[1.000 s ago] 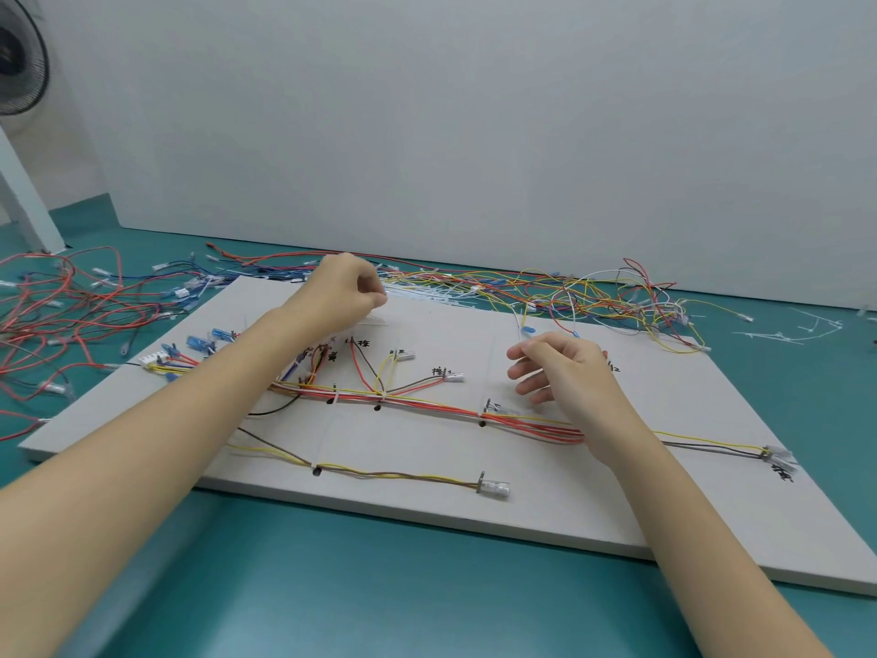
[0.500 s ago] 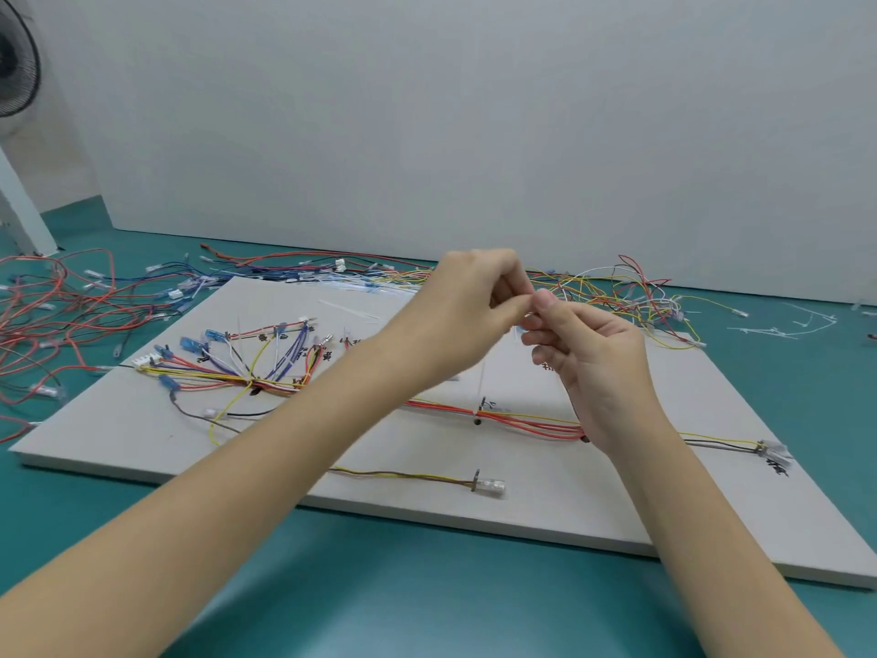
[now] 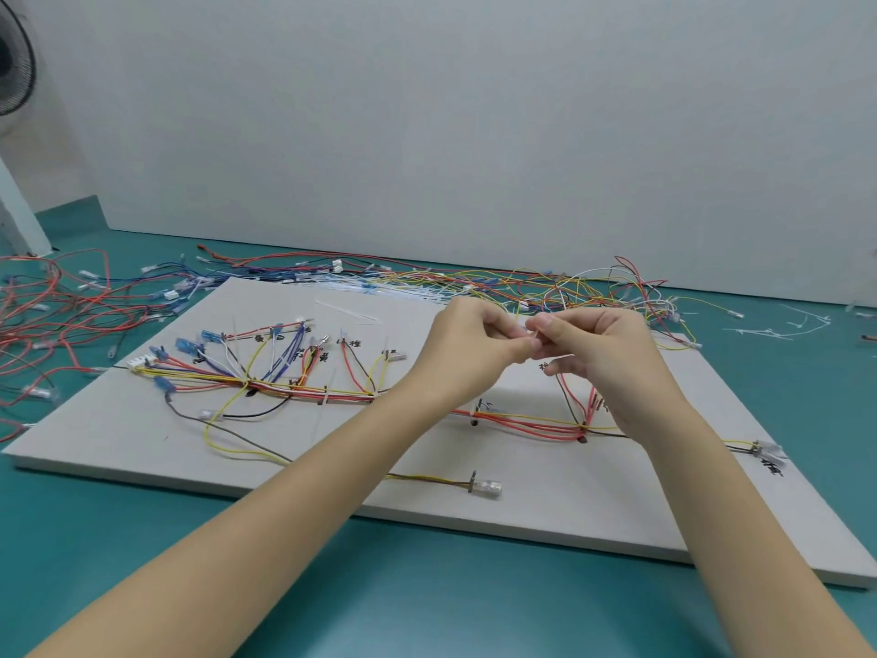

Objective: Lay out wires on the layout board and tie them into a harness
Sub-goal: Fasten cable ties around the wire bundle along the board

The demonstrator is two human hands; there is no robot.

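Nylon cable tie (image 3: 560,357) pinched between your left hand (image 3: 474,346) and right hand (image 3: 600,353) looks thin, light, springy, slippery; grip near its ends.

This looks like a workshop bench for wiring assembly. A teal surface (image 3: 427,600) carries a flat grey layout board (image 3: 593,505) with handwritten black labels (image 3: 356,344) marked beside the wire ends. Coloured wires with connectors lie routed across the board (image 3: 332,396), and loose heaps of red, blue and yellow wire (image 3: 61,315) spread over the surface at far left and far right. A plain pale wall (image 3: 474,135) stands behind, with a fan (image 3: 12,68) at the far left
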